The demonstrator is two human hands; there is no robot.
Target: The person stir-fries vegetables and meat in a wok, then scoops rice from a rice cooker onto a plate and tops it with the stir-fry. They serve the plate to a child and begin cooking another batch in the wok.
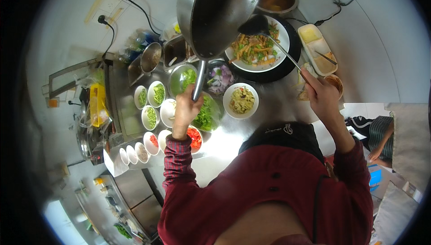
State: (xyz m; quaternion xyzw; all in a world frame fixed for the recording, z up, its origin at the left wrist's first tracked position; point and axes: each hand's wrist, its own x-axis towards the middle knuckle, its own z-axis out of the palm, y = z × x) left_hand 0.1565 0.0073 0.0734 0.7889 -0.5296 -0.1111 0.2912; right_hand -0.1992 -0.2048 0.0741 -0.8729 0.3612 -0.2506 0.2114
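Observation:
My left hand (187, 107) grips the metal handle of a dark wok (222, 12), which is tilted up on its side above the counter. In my right hand (321, 93) is the long handle of a spatula (253, 25) with a broad black head. That head rests over a white plate (285, 48) heaped with stir-fried strips and green pieces (254, 49). The plate sits on a round black surface (291, 66). Nearer my body stands a white bowl of pale yellow chopped food (241, 100). Part of the plate's far left is hidden by the wok.
Left are several small bowls of cut vegetables (157, 94), bagged leafy greens (205, 113) and chopped purple onion (220, 76). A divided condiment tray (318, 49) lies right. Behind stands a pot of brown liquid (277, 0). Power cords (141, 11) hang by the wall. Another person (378, 137) is at far right.

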